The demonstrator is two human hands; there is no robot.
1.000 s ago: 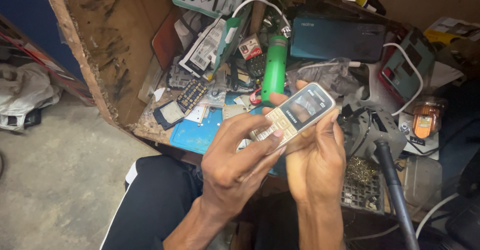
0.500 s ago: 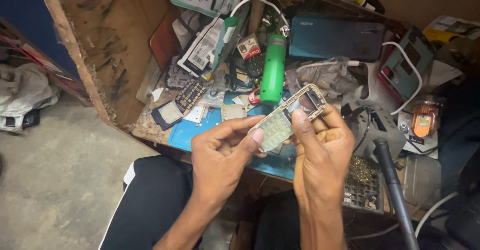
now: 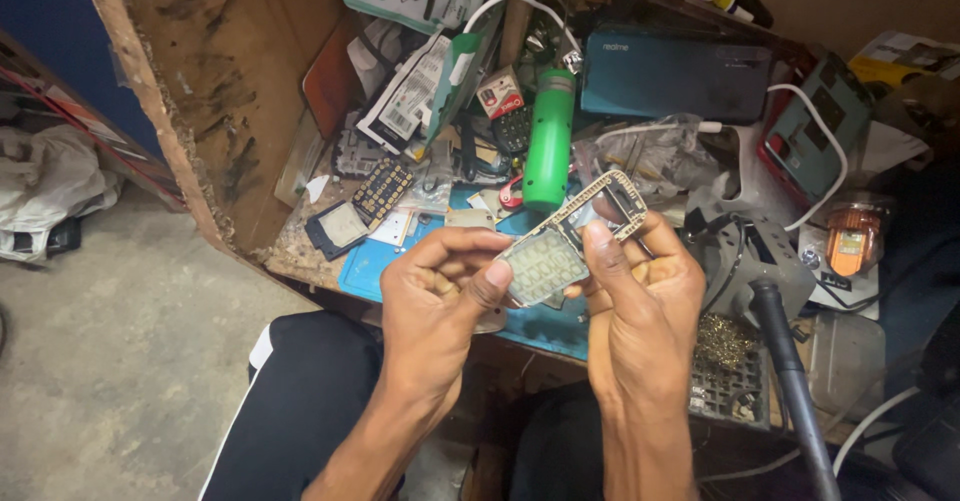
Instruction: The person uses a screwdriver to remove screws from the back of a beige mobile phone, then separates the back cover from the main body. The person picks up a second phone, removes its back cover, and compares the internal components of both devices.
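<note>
Gone since a second ago: the whole keypad phone with its screen. Now only a stripped phone frame (image 3: pixel 573 238), keypad membrane pale at the lower end, empty screen window at the upper end. Held above the near edge of the cluttered desk (image 3: pixel 365 271), over the blue mat (image 3: pixel 540 323). Long axis running diagonally, lower left to upper right, top end pointing away toward the green cylinder (image 3: pixel 549 139) and the dark teal box (image 3: pixel 675 74). Front face turned up to the camera. Left hand (image 3: pixel 440 296) pinching the lower keypad end, thumb on the membrane, fingers curled beneath. Right hand (image 3: pixel 640 296) gripping the right side and upper part, thumb pressed on the frame's edge. Both hands closer together than before. Soldering stand (image 3: pixel 745 261) just right of the hands.
</note>
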